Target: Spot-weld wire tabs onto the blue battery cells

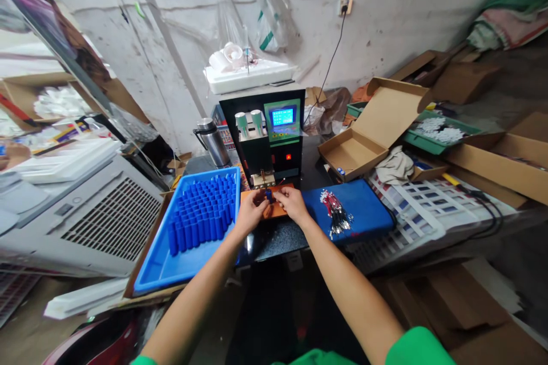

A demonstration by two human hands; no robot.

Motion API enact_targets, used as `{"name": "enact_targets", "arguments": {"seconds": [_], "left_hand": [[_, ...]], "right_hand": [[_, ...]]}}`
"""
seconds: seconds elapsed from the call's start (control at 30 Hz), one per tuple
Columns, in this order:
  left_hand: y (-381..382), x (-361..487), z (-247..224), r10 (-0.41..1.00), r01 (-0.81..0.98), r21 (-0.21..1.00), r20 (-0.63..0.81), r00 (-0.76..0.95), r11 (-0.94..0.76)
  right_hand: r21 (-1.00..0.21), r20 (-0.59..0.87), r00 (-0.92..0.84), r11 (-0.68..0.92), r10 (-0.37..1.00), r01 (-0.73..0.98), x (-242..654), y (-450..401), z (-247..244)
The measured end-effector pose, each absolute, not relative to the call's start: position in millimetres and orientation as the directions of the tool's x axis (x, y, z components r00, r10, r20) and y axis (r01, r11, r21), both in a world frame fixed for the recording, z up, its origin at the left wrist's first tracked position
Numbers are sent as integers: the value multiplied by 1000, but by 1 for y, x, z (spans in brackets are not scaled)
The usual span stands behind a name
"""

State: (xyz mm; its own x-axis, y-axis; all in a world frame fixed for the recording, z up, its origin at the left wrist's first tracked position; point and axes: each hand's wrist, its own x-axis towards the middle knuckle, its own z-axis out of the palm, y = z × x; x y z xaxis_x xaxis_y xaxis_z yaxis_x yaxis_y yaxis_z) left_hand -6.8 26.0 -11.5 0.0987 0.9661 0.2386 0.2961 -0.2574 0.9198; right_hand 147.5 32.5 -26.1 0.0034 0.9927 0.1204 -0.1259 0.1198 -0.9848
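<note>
**Bench layout: both hands at the front of a black machine, one blue cylinder held**

A pale wall [377, 34] spans the top of the frame. A grey louvred unit [40, 242] occupies the left side. The black machine [250, 162] stands at the centre, with a lit display [283, 117] on its front panel. A blue tray [171, 271], left of centre, contains rows of upright blue cylinders [199, 211], with bare tray floor at its near end. An open cardboard box [385, 120] is located right of centre, lid raised. Below it, a flat blue pad [368, 205] supports a bundle of red and black leads [336, 214] with white ends. A white foam slab [248, 77] rests on top of the machine; a metal flask [214, 142] is positioned to the machine's left.

Both hands are at the centre of the frame, over an orange plate [278, 214]. Left hand [254, 208]: fingers clamped on a single blue cylinder [269, 194], held just below the metal head [262, 178] of the machine. Right hand [291, 203]: fingers bent, just beside the same cylinder on its right; the picture does not show whether the fingertips are apart or closed on a small part.
</note>
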Motion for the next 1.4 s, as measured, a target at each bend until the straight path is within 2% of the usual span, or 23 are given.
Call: {"name": "enact_targets", "arguments": {"seconds": [0.1,0.17,0.27,0.33,0.5,0.67,0.9,1.07,1.2,1.3,1.4], "left_hand": [[16,-19,-4,963,471,841,250,99,-267],[7,-24,-1,948,582,749,269,168,-316],[-3,-26,-1,922,673,630,272,274,-386],[-6,-24,-3,924,706,597,265,275,-381],[-3,-19,-7,938,721,601,246,245,-346],[0,-17,-7,926,671,639,288,244,-376],[0,-13,-6,915,656,640,319,246,-400],[-3,-19,-9,868,659,575,408,284,-486],[2,-19,-14,841,657,526,366,399,-540],[10,-15,-18,835,648,527,341,432,-550],[12,-11,-20,847,635,561,357,393,-531]], "right_hand": [[-983,93,-4,91,996,-162,149,31,-24],[-978,74,-7,71,997,-197,150,31,-23],[-969,50,-10,46,999,-243,149,31,-22],[-965,37,-13,32,999,-261,149,31,-22],[-975,54,-70,38,996,-219,151,31,-24],[-979,205,-230,197,952,-54,151,26,-29],[-979,203,-281,202,938,-30,152,23,-30],[-975,180,-162,155,970,-157,157,24,-24],[-940,74,-150,19,986,-339,161,24,-23],[-901,33,-131,-28,991,-432,164,25,-23],[-857,5,-115,-55,993,-512,164,27,-23]]}}
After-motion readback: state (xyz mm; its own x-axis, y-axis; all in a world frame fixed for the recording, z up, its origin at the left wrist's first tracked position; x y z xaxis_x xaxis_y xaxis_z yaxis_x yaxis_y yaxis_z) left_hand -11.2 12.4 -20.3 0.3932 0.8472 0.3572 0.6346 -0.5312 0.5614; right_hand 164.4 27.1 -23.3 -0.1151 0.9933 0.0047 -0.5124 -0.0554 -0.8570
